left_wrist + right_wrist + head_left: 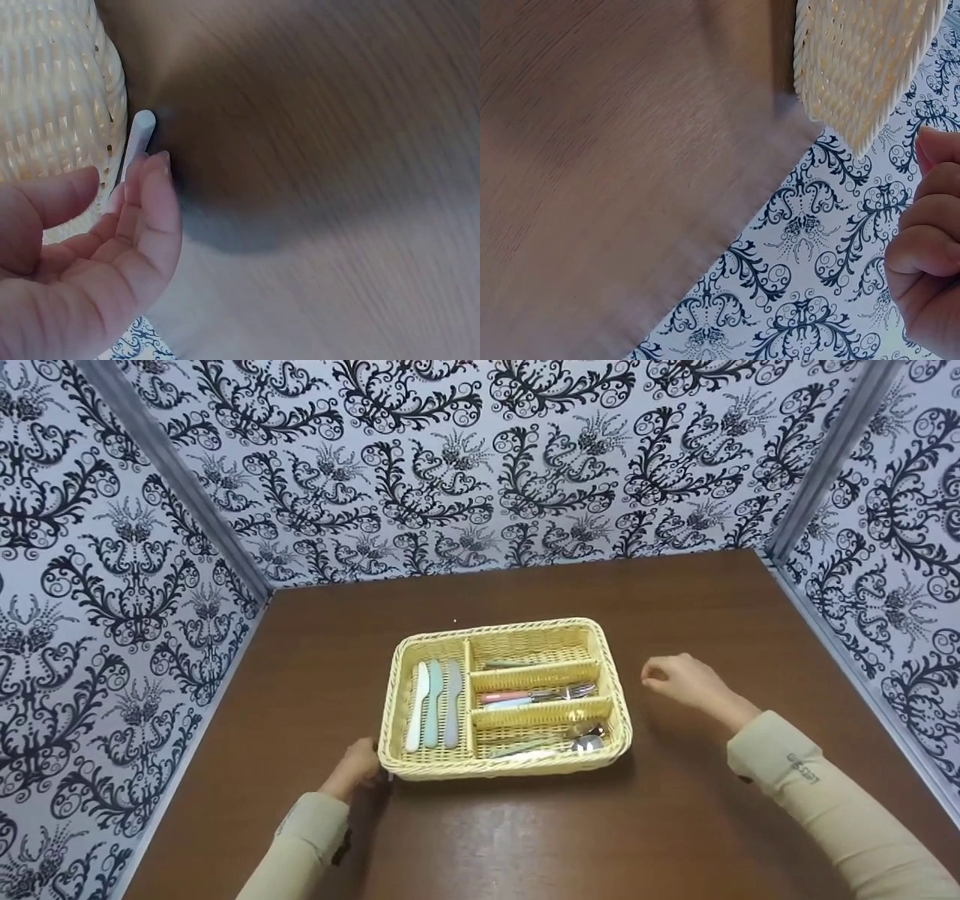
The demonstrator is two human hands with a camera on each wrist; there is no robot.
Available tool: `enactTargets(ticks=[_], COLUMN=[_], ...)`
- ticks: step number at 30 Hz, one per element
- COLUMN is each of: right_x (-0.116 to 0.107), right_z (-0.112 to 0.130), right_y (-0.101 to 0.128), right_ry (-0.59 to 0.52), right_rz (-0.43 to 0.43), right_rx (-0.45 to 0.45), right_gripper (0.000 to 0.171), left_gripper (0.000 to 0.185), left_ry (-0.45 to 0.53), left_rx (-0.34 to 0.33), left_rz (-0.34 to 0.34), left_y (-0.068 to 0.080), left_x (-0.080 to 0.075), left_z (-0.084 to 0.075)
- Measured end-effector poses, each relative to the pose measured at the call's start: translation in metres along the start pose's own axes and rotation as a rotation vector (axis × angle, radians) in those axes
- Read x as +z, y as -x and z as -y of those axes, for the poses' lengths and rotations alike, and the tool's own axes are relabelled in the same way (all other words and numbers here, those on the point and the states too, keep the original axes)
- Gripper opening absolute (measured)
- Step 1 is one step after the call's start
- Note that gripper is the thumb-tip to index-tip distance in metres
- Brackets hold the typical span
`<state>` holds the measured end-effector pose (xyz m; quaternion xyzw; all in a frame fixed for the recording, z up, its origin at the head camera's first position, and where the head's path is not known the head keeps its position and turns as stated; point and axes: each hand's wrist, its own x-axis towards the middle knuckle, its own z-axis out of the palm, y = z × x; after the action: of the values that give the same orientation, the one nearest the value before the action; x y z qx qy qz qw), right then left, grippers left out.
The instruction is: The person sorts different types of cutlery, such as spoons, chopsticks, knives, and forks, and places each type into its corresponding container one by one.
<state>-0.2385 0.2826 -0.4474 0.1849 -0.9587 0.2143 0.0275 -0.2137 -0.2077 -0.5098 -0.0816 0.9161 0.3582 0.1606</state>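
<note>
Hands at a wicker cutlery tray (611, 679) on the brown bench (675, 825)

Head view: left hand (358, 765) touches the tray's near-left corner; right hand (679, 679) hovers beside it, loosely curled. Left wrist view: relaxed fingers (150, 202) by a white stick (139, 135). Right wrist view: fingers (922, 240) curled, holding nothing.

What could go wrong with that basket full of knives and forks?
The left hand is at only one corner of the basket, and the right hand is off to the side, not touching it. Lifted or tugged by that one corner, it might tip, and the knives, forks and spoons could slide out. A small white stick lies beside the basket by the left fingers and could get knocked away.
</note>
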Motion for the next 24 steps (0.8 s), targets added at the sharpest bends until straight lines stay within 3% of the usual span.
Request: enactTargets(ticks=[6,13,19,24], right_x=[0.001,0.0,-0.002,-0.005], right_z=[0.001,0.001,0.002,0.003], right_y=[0.001,0.001,-0.002,-0.002], right_ry=[-0.005,-0.004,0.008,0.015], right_rz=[0.001,0.013,0.02,0.034], right_rx=[0.01,0.018,0.005,0.008], right_gripper=[0.006,0.007,0.007,0.008], left_gripper=[0.014,0.012,0.014,0.012], left_ry=[0.031,0.034,0.016,0.057], left_rx=[0.034,0.013,0.049,0.0], left_rz=[-0.048,-0.088,-0.106,-0.096], left_y=[0.007,0.014,0.013,0.01], left_x=[0.01,0.012,0.01,0.005], left_z=[0.003,0.003,0.005,0.01])
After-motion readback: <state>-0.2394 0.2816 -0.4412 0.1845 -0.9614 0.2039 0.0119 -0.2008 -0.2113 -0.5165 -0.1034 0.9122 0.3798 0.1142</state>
